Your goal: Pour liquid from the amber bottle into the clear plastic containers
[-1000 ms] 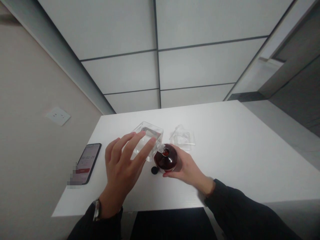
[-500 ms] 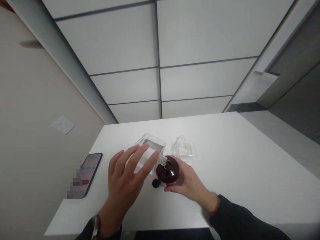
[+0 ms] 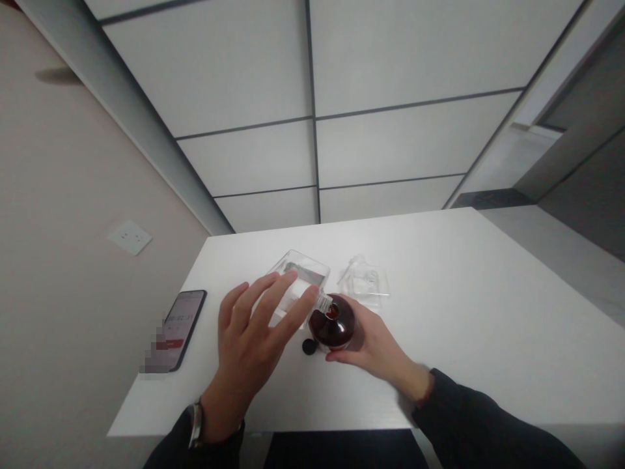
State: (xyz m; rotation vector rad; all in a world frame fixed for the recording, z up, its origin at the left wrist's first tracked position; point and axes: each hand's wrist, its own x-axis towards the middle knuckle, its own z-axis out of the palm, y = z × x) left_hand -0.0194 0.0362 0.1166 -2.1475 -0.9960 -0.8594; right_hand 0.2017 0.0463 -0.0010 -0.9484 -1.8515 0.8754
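left hand (image 3: 254, 329) was palm down, fingers stretched forward and fanned in a wide grasp, thumb hidden | right hand (image 3: 374, 342) was curled closed — fingers wrapped round from the right side | left forearm (image 3: 195, 446) and right forearm (image 3: 488, 423), dark-sleeved, angled inward — hands sat close together

The head-worn camera is looking forward and down from above the near edge of the white rectangular table (image 3: 463, 312). It is sitting close over the left hand (image 3: 249, 352) and right hand (image 3: 374, 345) and facing the white tiled floor (image 3: 390, 85) beyond.
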